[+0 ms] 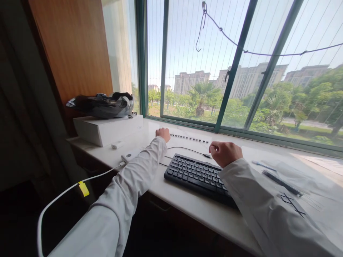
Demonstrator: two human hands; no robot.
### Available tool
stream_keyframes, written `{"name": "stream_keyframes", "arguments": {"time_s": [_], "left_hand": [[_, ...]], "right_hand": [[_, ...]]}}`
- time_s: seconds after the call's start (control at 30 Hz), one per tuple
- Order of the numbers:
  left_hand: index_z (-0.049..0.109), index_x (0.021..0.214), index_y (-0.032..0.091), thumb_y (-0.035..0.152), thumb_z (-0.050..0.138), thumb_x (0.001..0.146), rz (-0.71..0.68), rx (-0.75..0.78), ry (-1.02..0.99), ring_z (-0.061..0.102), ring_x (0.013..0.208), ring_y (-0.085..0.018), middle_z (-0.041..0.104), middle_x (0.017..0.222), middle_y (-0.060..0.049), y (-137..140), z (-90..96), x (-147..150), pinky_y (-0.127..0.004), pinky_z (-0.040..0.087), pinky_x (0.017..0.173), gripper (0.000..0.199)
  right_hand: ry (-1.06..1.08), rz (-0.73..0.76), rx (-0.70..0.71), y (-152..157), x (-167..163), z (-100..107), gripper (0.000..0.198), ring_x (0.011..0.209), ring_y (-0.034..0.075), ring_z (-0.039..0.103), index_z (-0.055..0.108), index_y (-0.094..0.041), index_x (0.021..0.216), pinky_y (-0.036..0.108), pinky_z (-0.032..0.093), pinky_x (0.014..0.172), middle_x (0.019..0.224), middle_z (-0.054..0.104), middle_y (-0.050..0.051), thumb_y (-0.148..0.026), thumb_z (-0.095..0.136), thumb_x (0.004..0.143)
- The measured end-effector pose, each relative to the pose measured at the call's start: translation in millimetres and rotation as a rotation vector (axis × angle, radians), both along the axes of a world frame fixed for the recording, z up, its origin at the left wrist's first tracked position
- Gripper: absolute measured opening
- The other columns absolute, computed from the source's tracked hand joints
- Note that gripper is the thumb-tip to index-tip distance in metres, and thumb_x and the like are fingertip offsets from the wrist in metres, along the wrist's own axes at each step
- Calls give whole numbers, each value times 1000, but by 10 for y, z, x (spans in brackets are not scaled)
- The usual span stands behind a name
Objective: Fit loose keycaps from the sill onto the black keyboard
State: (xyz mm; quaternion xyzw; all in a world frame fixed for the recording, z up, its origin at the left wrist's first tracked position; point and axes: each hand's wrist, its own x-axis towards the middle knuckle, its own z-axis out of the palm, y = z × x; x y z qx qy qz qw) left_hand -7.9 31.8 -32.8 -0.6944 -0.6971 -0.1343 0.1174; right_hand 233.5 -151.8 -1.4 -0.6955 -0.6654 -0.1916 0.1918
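Note:
A row of small black pieces (189,138) lies on the white sill-like desktop (150,125). My left hand (163,134) is closed at the left end of this row, and its fingertips are hidden. Above the upper right part of a black keyboard (195,173), my right hand (226,152) is curled closed near the row's right end. What either hand holds, if anything, cannot be made out. A thin black cable (184,148) runs behind the keyboard, and its plug end (207,156) lies just left of my right hand.
On the left, a dark glossy bag-like bundle (103,105) rests on a white box (107,128). A white device (131,155) with a white cable (59,196) sits by my left sleeve. To the right are a thin blue-tipped tool (264,166), a dark strip (281,182) and clear plastic (302,175).

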Motion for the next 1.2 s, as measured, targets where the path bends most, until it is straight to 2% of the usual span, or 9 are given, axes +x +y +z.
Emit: {"name": "stream_keyframes", "arguments": {"time_s": [0.17,0.33,0.47,0.53,0.6,0.7,0.97,1.2], "left_hand": [[65,111,13,25,54,80,32,-17,0,58,107,-28,63,114,-19,24,-48,-24,-36,44,86,35],[65,112,13,25,55,78,49,-30,-2,58,107,-29,62,115,-20,66,-72,-56,-37,44,84,37],[65,111,13,30,54,79,53,-35,5,58,106,-30,62,115,-20,99,-94,-77,-39,44,84,39],[65,111,13,34,54,79,58,-35,11,58,105,-31,63,114,-21,112,-104,-87,-39,44,84,40],[65,111,12,38,55,79,71,-33,18,58,105,-32,63,114,-21,128,-112,-101,-40,44,83,42],[66,110,12,40,55,79,104,-30,30,58,105,-33,63,113,-22,157,-127,-129,-40,44,81,43],[67,106,13,36,55,79,166,-50,103,60,102,-30,64,111,-19,195,-225,-181,-37,45,79,37],[67,107,14,32,51,81,177,-48,182,60,102,-31,64,111,-20,238,-262,-186,-38,44,80,35]], "right_hand": [[-61,-67,-38,65,592,124,28,72,21,57,72,-27,76,30,33,60,80,70,5,-33,45,79],[-34,-191,-128,26,1172,163,25,76,25,57,73,-26,77,33,34,62,86,69,8,-30,48,77],[64,-254,-143,-14,1487,-75,29,80,25,58,74,-23,82,34,35,64,89,69,12,-30,46,80],[94,-304,-181,-9,1591,-255,29,80,25,59,74,-27,85,33,36,65,91,69,9,-32,45,80],[55,-297,-266,11,1655,-403,29,79,25,59,74,-29,85,33,36,65,91,70,8,-34,46,79],[26,-245,-291,46,1681,-501,31,79,25,60,74,-31,85,33,37,64,92,70,7,-35,44,79],[2,-159,-279,46,1573,-489,33,80,27,63,74,-31,86,34,39,63,91,71,7,-38,42,81],[-34,-83,-271,-16,1457,-459,34,80,27,65,73,-28,86,35,42,66,90,71,9,-32,40,82]]}}
